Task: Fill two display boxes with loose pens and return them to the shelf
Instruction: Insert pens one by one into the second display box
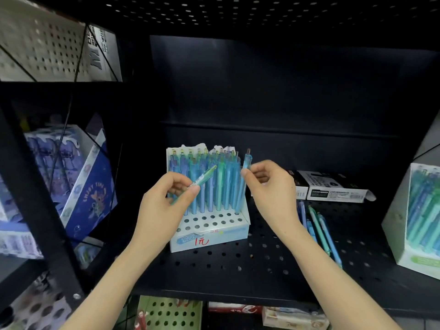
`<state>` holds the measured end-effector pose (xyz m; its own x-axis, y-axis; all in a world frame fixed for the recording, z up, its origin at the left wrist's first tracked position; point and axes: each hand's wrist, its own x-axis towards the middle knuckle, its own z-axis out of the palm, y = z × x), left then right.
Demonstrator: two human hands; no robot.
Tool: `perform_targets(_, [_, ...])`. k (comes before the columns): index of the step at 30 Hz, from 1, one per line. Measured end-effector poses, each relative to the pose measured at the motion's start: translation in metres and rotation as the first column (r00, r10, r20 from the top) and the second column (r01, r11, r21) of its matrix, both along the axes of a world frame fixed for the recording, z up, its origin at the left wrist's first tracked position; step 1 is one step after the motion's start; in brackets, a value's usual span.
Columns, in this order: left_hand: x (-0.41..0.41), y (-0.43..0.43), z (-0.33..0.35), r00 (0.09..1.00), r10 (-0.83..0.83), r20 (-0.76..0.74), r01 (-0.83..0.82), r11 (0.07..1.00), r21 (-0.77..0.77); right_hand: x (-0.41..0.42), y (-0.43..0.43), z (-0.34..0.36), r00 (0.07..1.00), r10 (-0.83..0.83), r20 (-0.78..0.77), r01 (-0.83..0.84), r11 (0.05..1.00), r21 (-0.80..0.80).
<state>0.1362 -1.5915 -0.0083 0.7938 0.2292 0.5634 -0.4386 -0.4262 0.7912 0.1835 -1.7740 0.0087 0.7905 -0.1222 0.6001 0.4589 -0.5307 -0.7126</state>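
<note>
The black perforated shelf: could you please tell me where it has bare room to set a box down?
Bare shelf runs along the front edge, before the white pen display box, and between the loose blue pens and the pale display box at right. Crowded: those pens and the black cartons behind.

dim black perforated metal shelving (262, 260)

Bare left hand (163, 206), bare right hand (271, 186) — slender fingers, forearms uncovered.
</note>
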Motion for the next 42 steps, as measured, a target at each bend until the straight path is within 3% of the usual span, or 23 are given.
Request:
perform_targets(7, [-0.001, -0.001, 0.003, 0.999, -0.037, -0.001, 0.037, 0.999, -0.013, -0.001, 0.003, -0.007, 0.99, -0.095, -0.105, 0.073, 0.977, -0.198])
perform_targets(9, [-0.002, -0.002, 0.004, 0.999, -0.045, -0.001, 0.045, 0.999, -0.017, -0.006, 0.004, -0.005, 0.983, -0.185, 0.001, 0.179, 0.951, -0.253])
perform_targets(11, [-0.004, -0.003, 0.005, 0.999, -0.053, 0.009, 0.053, 0.998, -0.02, -0.018, 0.008, -0.002, 0.974, -0.166, 0.152, 0.191, 0.967, -0.167])
perform_targets(12, [-0.005, -0.004, 0.005, 0.998, -0.061, 0.018, 0.062, 0.998, -0.017, -0.026, 0.012, 0.0, 0.983, -0.082, 0.164, 0.099, 0.99, -0.098])
perform_targets(14, [-0.006, -0.007, 0.005, 0.996, -0.091, 0.027, 0.091, 0.996, 0.0, -0.039, 0.021, 0.002, 0.987, 0.136, 0.085, -0.137, 0.991, 0.005])
perform_targets(17, [-0.008, -0.01, 0.003, 0.991, -0.132, 0.035, 0.131, 0.99, 0.045, -0.047, 0.028, 0.004, 0.95, 0.31, 0.016, -0.31, 0.942, 0.132])
perform_targets(19, [-0.008, -0.005, 0.001, 0.991, -0.083, 0.101, 0.068, 0.988, 0.138, -0.047, 0.021, 0.011, 0.948, 0.312, 0.068, -0.319, 0.911, 0.26])
perform_targets(22, [-0.005, 0.011, -0.009, 0.975, 0.108, 0.192, -0.157, 0.954, 0.257, -0.038, 0.0, 0.019, 0.973, 0.157, 0.169, -0.208, 0.915, 0.346])
perform_targets(25, [0.0, 0.021, -0.026, 0.955, 0.242, 0.17, -0.283, 0.914, 0.292, -0.028, -0.011, 0.015, 0.984, 0.023, 0.175, -0.057, 0.979, 0.195])
perform_targets(30, [0.009, 0.018, -0.046, 0.961, 0.255, 0.104, -0.275, 0.869, 0.411, -0.022, -0.004, 0.007, 0.974, -0.067, 0.219, 0.087, 0.993, -0.083])
perform_targets(39, [0.013, 0.014, -0.049, 0.938, 0.324, 0.125, -0.337, 0.759, 0.558, -0.016, 0.007, 0.017, 0.978, -0.051, 0.201, 0.103, 0.961, -0.256])
perform_targets(42, [0.015, 0.014, -0.049, 0.932, 0.341, 0.125, -0.348, 0.742, 0.573, -0.011, 0.011, 0.011, 0.988, -0.042, 0.149, 0.074, 0.974, -0.214])
